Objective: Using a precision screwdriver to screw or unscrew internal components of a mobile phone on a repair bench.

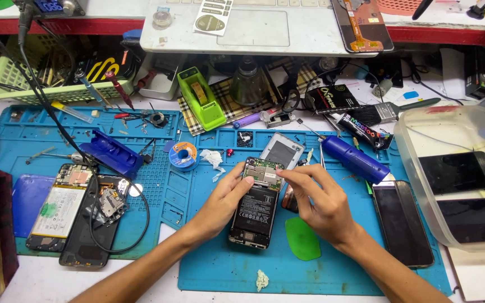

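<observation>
So from my head view I've got the opened phone (255, 205) lying back-off on the blue work mat (332, 269), right between both hands. My left hand (220, 205) is wrapped along its left edge, fingers curled and clamped on the frame, thumb up near the green circuit board at the top. My right hand (318, 202) sits just to the phone's right, thumb and forefinger pinched together over that board's top right corner; can't tell if there's anything tiny between them, it's too small to see.

Just under my right palm there's a green plastic pry pick (302, 238) flat on the mat. Beyond my right fingers lies the blue electric screwdriver (350, 158), and a grey back cover (282, 150) sits right above the phone. Further right of that hand, a dark phone lies face up (401, 221), next to a clear plastic tub (422, 196) holding two more. Way off past my left hand is another gutted phone (60, 207) with its battery showing.
</observation>
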